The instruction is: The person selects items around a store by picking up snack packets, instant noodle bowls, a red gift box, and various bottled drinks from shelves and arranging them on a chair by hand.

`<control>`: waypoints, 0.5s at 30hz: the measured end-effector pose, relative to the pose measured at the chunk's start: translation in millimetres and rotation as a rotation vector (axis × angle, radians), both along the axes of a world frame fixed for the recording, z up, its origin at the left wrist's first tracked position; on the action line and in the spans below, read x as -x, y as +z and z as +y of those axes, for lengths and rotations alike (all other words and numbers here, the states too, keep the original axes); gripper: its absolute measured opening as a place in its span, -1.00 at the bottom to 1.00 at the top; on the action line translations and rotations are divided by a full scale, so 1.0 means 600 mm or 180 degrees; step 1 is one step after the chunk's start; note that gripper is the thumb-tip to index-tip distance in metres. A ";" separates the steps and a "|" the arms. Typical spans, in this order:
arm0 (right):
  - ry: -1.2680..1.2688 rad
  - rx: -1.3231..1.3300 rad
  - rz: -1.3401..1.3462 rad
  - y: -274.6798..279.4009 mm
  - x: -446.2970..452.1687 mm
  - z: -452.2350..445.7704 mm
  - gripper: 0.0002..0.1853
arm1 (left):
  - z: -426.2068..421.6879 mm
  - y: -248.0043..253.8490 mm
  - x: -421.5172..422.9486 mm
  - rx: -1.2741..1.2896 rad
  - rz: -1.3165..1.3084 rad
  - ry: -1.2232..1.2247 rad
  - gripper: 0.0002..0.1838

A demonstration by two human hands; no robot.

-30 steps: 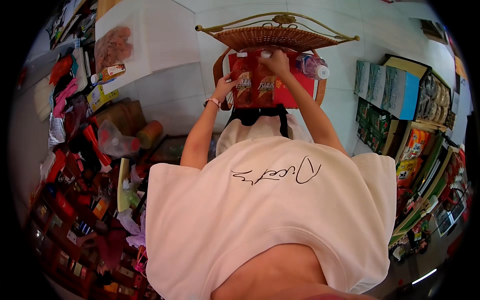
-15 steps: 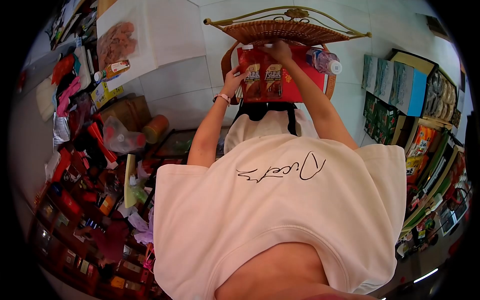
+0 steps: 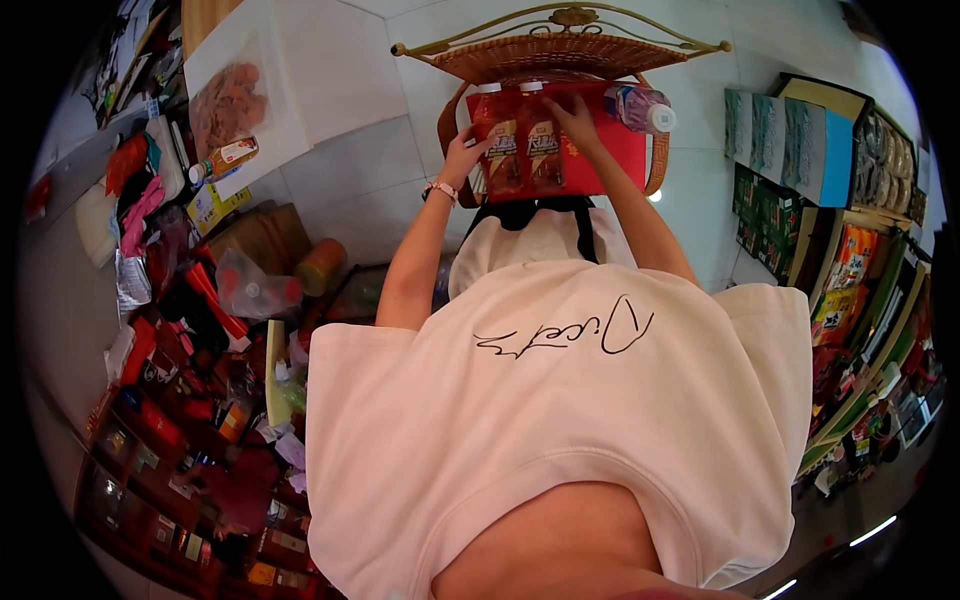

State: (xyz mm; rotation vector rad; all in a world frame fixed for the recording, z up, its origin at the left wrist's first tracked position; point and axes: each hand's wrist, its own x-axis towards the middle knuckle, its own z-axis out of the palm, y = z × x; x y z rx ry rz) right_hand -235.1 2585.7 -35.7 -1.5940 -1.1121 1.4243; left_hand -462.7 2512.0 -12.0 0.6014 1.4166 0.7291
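Your left hand [image 3: 462, 158], half open, touches the left reddish, white-capped bottle [image 3: 503, 150]; grip uncertain. Your right hand [image 3: 574, 122], loosely open, apparently empty, is beside the matching right bottle [image 3: 545, 150]. Both bottles on the flat red surface [image 3: 622, 150]. Risk: uneven nudging could tip or roll one. Fill levels unreadable.

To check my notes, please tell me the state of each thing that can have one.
Left red bottle: lying, capped.
Right red bottle: lying, capped.
Clear bottle: lying, capped.
Orange bottle: capped.
Bracelet: worn, left wrist.
Left hand: against left red bottle.
Right hand: fingers spread, beside right red bottle.
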 end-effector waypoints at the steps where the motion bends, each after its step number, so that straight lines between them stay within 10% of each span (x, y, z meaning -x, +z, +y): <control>1: 0.0089 0.0466 0.0027 0.014 -0.022 -0.026 -0.43 | -0.003 -0.003 0.001 0.0024 -0.0068 -0.0017 -0.46; 15: -0.0266 0.1692 0.1059 0.023 -0.003 -0.145 -0.28 | -0.005 0.026 -0.003 0.0281 -0.0329 0.0196 -0.48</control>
